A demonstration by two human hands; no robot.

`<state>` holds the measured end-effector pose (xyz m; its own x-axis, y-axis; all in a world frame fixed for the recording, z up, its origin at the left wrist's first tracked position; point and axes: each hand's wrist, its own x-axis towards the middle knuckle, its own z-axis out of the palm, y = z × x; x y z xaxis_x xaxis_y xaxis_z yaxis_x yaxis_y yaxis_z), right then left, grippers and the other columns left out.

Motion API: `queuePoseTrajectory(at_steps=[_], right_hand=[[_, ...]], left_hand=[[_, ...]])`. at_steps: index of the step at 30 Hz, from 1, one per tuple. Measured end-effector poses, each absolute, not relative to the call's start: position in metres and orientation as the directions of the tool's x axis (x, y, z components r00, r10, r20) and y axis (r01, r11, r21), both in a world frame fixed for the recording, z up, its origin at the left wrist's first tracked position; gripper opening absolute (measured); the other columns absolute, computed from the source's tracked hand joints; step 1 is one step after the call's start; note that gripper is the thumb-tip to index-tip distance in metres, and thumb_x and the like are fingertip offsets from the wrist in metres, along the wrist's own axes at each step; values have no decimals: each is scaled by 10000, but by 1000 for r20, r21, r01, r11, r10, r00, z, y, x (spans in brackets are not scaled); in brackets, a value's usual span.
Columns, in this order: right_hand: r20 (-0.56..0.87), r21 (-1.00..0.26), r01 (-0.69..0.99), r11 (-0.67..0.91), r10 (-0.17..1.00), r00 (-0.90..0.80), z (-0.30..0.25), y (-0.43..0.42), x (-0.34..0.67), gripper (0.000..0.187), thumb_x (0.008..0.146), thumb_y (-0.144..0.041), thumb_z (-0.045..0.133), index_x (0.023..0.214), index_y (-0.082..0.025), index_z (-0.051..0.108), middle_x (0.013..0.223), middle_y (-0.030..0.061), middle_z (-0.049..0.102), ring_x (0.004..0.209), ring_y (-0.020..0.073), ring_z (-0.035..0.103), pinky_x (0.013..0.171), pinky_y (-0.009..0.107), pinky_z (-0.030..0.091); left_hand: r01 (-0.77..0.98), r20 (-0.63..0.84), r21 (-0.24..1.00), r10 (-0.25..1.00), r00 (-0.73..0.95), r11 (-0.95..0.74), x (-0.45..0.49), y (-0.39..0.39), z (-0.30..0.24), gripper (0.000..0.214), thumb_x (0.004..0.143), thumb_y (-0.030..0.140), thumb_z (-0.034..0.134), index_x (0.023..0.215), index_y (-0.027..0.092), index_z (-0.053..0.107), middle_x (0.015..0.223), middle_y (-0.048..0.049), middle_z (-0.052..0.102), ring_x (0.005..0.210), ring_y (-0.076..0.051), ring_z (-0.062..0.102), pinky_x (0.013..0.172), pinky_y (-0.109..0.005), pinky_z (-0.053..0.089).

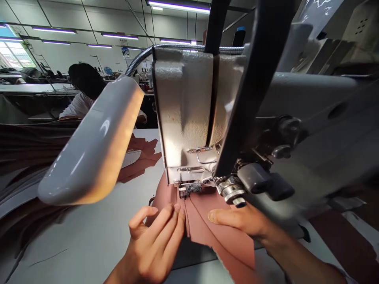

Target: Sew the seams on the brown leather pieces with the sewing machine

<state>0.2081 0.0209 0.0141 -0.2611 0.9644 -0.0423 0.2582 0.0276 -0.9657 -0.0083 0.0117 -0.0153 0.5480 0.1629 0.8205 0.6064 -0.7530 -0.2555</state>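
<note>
Two open hands, left hand and right hand, are pressing a dusty-pink leather-like panel under a steel presser foot.
Neither is pinching; left fingertips, nearest the foot, are lying along the seam.

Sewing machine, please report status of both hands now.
Left hand fingertips on pink panel by seam; right hand thumb on it, below presser foot. Gooseneck lamp left, clear of hands.

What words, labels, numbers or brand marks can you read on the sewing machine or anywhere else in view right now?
None can be read. The sewing machine shows no legible brand or number. The poster on the far wall is too small to read. White marks on the dark panel at upper right are too blurred.
</note>
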Motion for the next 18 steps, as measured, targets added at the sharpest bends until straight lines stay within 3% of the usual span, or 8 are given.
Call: queuePoseTrajectory(at_steps=[4, 8, 13, 18], right_hand=[[-69, -989, 143, -30, 959, -275, 21, 26, 203, 150, 615, -349, 669, 594, -214, 609, 610, 16, 595, 745, 207, 611, 810, 357, 521], [-105, -992, 99, -79, 952, -287, 39, 27, 198, 214, 578, -423, 690, 555, -227, 608, 594, 7, 594, 750, 205, 614, 837, 357, 509], [-116, -990, 117, -82, 939, -325, 58, 23, 193, 356, 598, -567, 675, 707, -228, 685, 754, 31, 661, 900, 236, 618, 943, 387, 465], [-121, -986, 148, -80, 947, -296, 57, 17, 200, 471, 585, -646, 661, 798, -228, 700, 786, 47, 668, 905, 252, 618, 853, 395, 516]], left_hand=[[615, 776, -241, 231, 586, -751, -11, 11, -11, 231, 929, 51, 426, 965, 30, 653, 908, -112, 715, 918, -215, 640, 916, -424, 299], [614, 742, -253, 257, 619, -748, -12, 14, -9, 235, 925, 33, 413, 990, 18, 638, 911, -131, 709, 922, -248, 638, 873, -441, 310], [556, 722, -195, 266, 639, -808, -14, 18, -7, 250, 934, 42, 387, 998, 15, 627, 964, -151, 689, 974, -280, 603, 825, -459, 326], [487, 699, -113, 279, 658, -866, -18, 21, -4, 225, 915, 37, 412, 992, 23, 622, 950, -149, 673, 976, -264, 568, 796, -434, 379]])
